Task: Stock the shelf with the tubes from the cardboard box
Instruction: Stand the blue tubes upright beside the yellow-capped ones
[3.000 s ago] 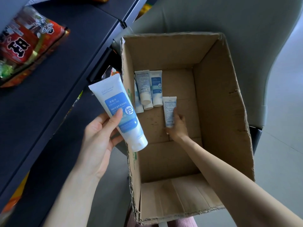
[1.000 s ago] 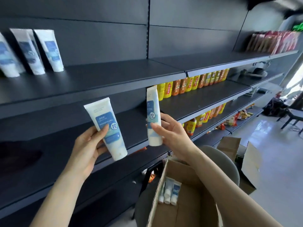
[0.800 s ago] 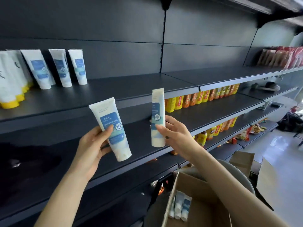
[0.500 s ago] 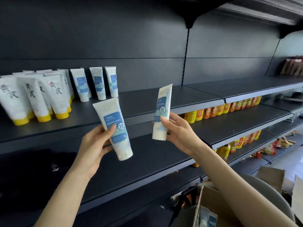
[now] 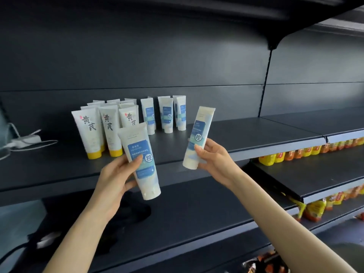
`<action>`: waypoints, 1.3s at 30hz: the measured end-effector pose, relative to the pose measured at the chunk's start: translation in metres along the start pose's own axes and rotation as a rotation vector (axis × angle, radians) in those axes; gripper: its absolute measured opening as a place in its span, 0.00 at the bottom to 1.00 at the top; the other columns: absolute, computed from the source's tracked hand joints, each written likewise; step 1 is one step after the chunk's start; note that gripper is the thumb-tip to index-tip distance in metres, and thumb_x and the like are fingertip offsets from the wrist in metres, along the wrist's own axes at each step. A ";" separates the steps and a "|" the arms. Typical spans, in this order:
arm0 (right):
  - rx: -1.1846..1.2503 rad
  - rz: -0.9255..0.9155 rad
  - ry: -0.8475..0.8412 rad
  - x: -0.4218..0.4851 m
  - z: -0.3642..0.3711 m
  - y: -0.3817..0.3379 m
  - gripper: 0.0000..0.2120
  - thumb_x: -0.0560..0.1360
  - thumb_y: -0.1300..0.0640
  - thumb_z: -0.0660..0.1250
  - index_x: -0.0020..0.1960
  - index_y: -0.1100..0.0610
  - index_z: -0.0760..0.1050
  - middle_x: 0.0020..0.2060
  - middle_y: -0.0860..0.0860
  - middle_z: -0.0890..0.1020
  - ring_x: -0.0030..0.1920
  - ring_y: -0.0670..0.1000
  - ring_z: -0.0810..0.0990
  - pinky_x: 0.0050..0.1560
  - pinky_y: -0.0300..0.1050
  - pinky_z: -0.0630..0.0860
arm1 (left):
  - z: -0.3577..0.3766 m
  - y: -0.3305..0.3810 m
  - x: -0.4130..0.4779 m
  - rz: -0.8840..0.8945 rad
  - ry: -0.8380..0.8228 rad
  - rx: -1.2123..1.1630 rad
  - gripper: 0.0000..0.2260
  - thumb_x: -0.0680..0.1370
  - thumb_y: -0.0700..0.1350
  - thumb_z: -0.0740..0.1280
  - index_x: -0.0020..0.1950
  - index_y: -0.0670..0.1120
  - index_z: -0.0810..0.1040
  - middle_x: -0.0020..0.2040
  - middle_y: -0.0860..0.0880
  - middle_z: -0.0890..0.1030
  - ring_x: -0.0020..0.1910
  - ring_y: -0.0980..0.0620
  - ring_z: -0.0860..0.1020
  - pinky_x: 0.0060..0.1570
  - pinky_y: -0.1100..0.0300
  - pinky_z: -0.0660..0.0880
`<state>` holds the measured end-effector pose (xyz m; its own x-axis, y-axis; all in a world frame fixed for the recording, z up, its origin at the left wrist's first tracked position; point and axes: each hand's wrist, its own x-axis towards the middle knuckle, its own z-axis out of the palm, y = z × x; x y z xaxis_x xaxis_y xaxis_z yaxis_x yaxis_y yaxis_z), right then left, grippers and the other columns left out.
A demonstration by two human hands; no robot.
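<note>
**Left hand** [image 5: 116, 180]: fingers and thumb curled round a wide tube [image 5: 140, 160], cap down, label facing outward. It is held in front of the shelf [image 5: 256, 134] edge and is not set down.

**Right hand** [image 5: 214, 160]: pinches a slim tube [image 5: 198, 136] low on its body, cap down, crimped end tilted rightward. This tube is well apart from the wide tube.

**Stock beyond the hands:** blue-label tubes [image 5: 166, 115] stand upright on their caps, above and between the two hands. Yellow-capped tubes [image 5: 106, 131] are packed close, above the left hand.

**Cardboard box:** out of view.

**Hazards, as judged:**
- The shelved tubes balance on narrow caps, so a knuckle or an incoming tube brushing one could topple its neighbours in turn.
- The slim tube, if released while tilted, would likely fall.
- Both hands are laden, so neither is free to steady the row.
</note>
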<state>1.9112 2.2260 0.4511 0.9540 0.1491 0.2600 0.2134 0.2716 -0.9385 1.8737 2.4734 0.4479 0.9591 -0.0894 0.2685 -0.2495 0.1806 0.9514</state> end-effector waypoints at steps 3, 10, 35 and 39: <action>-0.023 -0.003 0.007 0.018 0.007 0.004 0.15 0.77 0.61 0.64 0.64 0.60 0.72 0.57 0.55 0.80 0.54 0.54 0.81 0.52 0.53 0.80 | -0.012 0.005 0.002 0.014 0.025 -0.006 0.25 0.61 0.56 0.73 0.55 0.48 0.81 0.54 0.48 0.83 0.53 0.48 0.82 0.42 0.58 0.80; -0.050 0.016 -0.032 0.067 0.012 0.012 0.12 0.77 0.63 0.64 0.61 0.58 0.72 0.55 0.54 0.79 0.53 0.55 0.80 0.52 0.55 0.80 | -0.028 0.015 0.006 0.056 0.110 0.004 0.32 0.53 0.64 0.79 0.53 0.50 0.83 0.53 0.48 0.83 0.52 0.48 0.82 0.40 0.59 0.80; -0.409 0.161 -0.353 0.252 0.017 0.058 0.22 0.78 0.64 0.63 0.70 0.58 0.62 0.62 0.51 0.74 0.60 0.51 0.75 0.53 0.47 0.74 | -0.039 0.016 0.051 0.108 0.345 0.134 0.23 0.61 0.58 0.77 0.52 0.50 0.83 0.53 0.47 0.84 0.50 0.48 0.83 0.40 0.59 0.80; -0.439 0.150 -0.340 0.260 0.015 0.064 0.22 0.77 0.64 0.64 0.69 0.56 0.63 0.63 0.52 0.73 0.61 0.51 0.74 0.58 0.51 0.73 | -0.038 0.012 0.056 0.105 0.361 0.130 0.27 0.58 0.60 0.77 0.53 0.50 0.83 0.53 0.47 0.83 0.51 0.49 0.82 0.41 0.61 0.79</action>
<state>2.1698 2.2967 0.4623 0.8748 0.4724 0.1073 0.2176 -0.1853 -0.9583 1.9298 2.5076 0.4692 0.9070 0.2771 0.3170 -0.3412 0.0425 0.9390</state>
